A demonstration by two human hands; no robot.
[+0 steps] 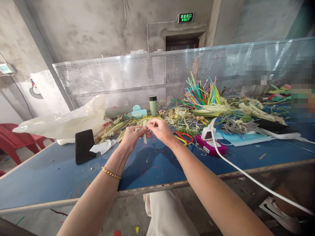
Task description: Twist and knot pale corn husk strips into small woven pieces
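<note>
Both of my hands meet above the blue table [159, 167]. My left hand [132, 137], with a gold bead bracelet at the wrist, is closed in a pinch on a pale straw strip [145, 137] that hangs down between the hands. My right hand [160, 129] is closed too, its fingertips pinching the top of the same strip. Just beyond the hands lies a heap of pale husk-like strips [115, 128].
A black phone [84, 146] and crumpled white paper [103, 146] lie left of the hands. Red-handled scissors [183, 136], a pink device [211, 147] with a white cable, a green flask [153, 105], coloured strips [201, 91] and a plastic bag [73, 119] stand before a perforated metal screen [118, 78].
</note>
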